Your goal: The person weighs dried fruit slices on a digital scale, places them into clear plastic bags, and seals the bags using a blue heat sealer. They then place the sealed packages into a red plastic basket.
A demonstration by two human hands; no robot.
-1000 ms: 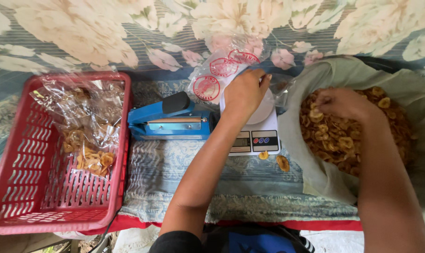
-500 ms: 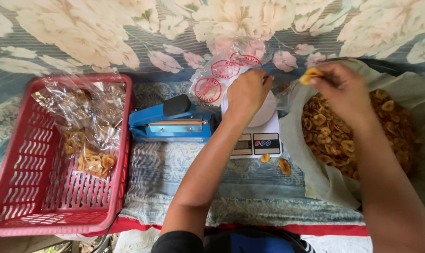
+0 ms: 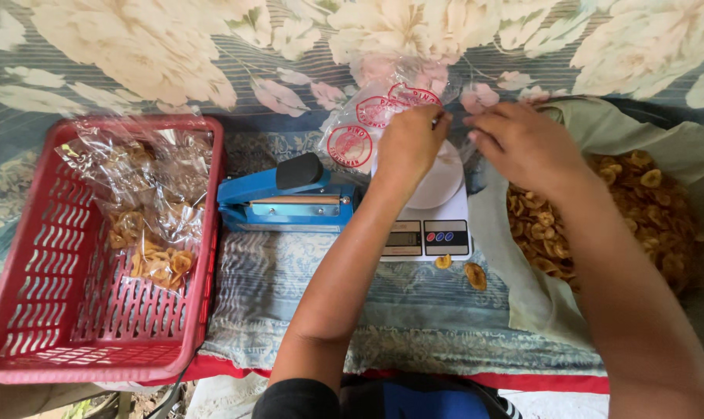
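Note:
My left hand pinches the mouth of a clear plastic bag with red round prints, held over the white kitchen scale. My right hand is beside it at the bag's mouth, fingers bent; I cannot tell whether chips are still in them. Right of the scale lies a large grey-green sack, open, full of yellow banana chips. Two loose chips lie on the cloth in front of the scale.
A blue heat sealer sits left of the scale. A red plastic basket at the left holds filled clear bags of chips. A flower-patterned cloth covers the back; a patterned mat lies in front.
My right hand rose from the chip sack with some chips and moved left to the bag's mouth. My left hand kept its hold on the bag over the scale.

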